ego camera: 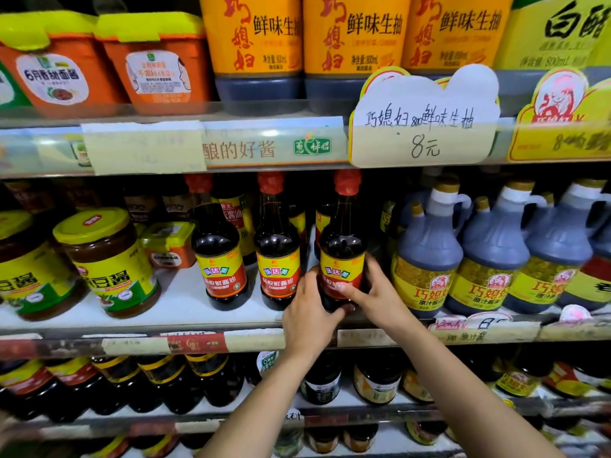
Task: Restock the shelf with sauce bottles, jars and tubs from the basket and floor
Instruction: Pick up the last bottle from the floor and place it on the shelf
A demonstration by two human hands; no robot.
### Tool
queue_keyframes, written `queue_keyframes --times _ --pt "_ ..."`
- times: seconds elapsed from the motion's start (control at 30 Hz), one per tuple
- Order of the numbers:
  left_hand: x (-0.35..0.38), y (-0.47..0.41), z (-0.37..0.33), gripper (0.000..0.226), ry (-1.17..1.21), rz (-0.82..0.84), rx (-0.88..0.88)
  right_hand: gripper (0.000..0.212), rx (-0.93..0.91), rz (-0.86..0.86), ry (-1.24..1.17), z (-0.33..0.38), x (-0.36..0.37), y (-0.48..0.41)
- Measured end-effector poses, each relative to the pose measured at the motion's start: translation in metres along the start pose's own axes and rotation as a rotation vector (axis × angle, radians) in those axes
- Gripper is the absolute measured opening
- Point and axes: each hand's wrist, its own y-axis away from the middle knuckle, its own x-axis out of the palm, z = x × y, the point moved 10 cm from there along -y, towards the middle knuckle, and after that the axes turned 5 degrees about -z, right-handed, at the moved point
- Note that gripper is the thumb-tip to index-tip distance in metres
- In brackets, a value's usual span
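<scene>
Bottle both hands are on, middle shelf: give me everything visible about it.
The bottle stands upright on the middle shelf, rightmost of three matching bottles, just left of grey handled jugs. Its clear body, glass or plastic I cannot tell, holds dark sauce. It has a slim neck, a red cap and a yellow-and-red label. The left hand grips its lower left side near the base. The right hand wraps its right side, thumb across the label.

Bright, even shop light, fisheye warp
Small glints sit on the sauce bottle [342, 242]; the bottom shelf [380, 414] is dimmer, corners smear soft, and the price rail [264, 150] bows.
</scene>
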Motion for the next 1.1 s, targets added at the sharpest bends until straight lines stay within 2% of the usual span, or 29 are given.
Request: queue_keyframes --times 0.1,0.27,0.33,0.47,0.67,0.93,1.1 --pt "0.002 0.001 -0.002 0.070 -0.046 0.040 0.056 0.071 -0.017 -0.005 0.046 0.002 -0.001 0.003" --pt "0.010 -0.002 -0.004 0.072 -0.060 0.140 0.081 0.084 -0.066 -0.208 0.150 0.009 -0.009 0.009" --pt "0.012 -0.004 -0.002 0.072 -0.033 0.163 0.057 0.081 -0.054 -0.242 0.152 0.010 -0.011 0.008" --pt "0.005 -0.004 0.002 0.058 0.041 0.082 0.040 0.075 -0.025 -0.184 0.160 0.007 -0.008 0.004" --pt "-0.001 -0.005 0.003 0.058 0.113 0.018 0.073 0.073 0.000 -0.078 0.123 0.001 -0.003 0.002" --pt "-0.005 -0.002 0.007 0.054 0.153 -0.049 0.035 0.065 0.002 0.040 0.083 0.004 0.005 0.004" --pt "-0.004 -0.003 0.009 0.055 0.155 -0.026 0.027 0.062 0.001 0.005 0.123 0.001 0.000 0.005"
